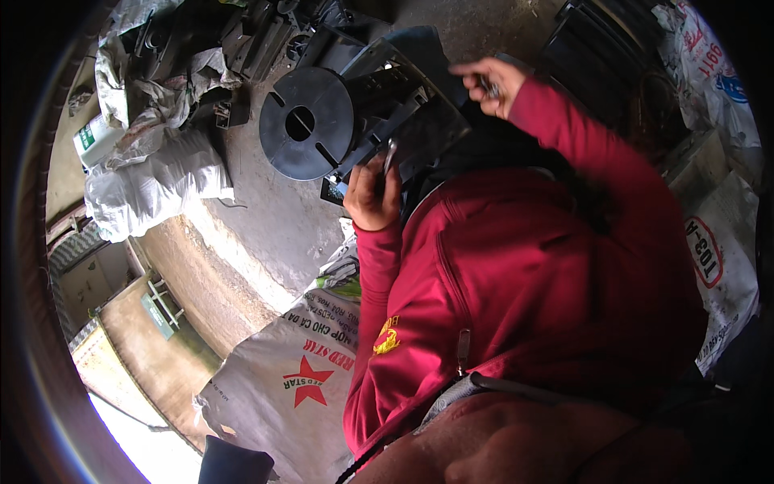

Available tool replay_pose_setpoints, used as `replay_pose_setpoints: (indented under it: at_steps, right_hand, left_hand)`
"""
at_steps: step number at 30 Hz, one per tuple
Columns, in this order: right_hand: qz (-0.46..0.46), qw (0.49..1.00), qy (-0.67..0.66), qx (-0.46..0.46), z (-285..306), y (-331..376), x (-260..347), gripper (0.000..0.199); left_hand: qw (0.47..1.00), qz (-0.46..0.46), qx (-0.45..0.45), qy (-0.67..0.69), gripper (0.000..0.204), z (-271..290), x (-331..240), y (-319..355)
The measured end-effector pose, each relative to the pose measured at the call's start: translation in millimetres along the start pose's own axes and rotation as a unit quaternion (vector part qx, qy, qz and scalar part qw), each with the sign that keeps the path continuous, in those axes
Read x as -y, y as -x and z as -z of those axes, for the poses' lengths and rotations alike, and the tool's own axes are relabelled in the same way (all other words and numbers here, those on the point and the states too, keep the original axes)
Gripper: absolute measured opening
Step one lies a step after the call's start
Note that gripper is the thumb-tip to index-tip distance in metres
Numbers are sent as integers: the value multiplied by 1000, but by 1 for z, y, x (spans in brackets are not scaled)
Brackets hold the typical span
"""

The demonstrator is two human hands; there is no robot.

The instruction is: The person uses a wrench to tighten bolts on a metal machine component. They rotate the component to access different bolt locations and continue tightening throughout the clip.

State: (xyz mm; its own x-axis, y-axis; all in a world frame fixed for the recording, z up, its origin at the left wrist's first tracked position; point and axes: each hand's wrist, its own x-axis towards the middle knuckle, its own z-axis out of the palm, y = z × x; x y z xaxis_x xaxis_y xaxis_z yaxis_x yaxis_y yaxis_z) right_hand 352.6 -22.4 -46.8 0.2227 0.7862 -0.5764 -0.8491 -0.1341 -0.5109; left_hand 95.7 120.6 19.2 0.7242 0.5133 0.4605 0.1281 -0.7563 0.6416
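Note:
A black assembly stands before me: a round slotted disc with a centre hole joins a dark cylinder, and a flat dark plate faces me. At the assembly's near left edge is my left hand, its fingers closed on a short shiny metal piece whose kind I cannot make out. Off the plate's far right side, my right hand is raised. Its index finger points left, while the other fingers curl round a small metallic thing, slightly blurred and mostly hidden.
Dark metal parts pile up at the far left beside crumpled white sacks and a white container. A large printed sack lies at my left. Black parts and more sacks are on the right.

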Motion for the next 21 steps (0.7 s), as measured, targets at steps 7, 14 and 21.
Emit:
replay_pose_setpoints:
  at_steps: [7, 14, 21]
  right_hand:
    - [24, 975, -168, 141, -31, 42, -44, 46]
    - [-21, 945, -276, 172, -66, 38, -55, 43]
    - [-24, 947, -290, 136, -65, 29, -77, 34]
  left_hand:
    - [988, -20, 80, 129, 17, -18, -26, -27]
    - [987, -65, 133, 56, 20, -45, -36, -21]
    - [984, -24, 176, 3, 19, -49, -34, -16]
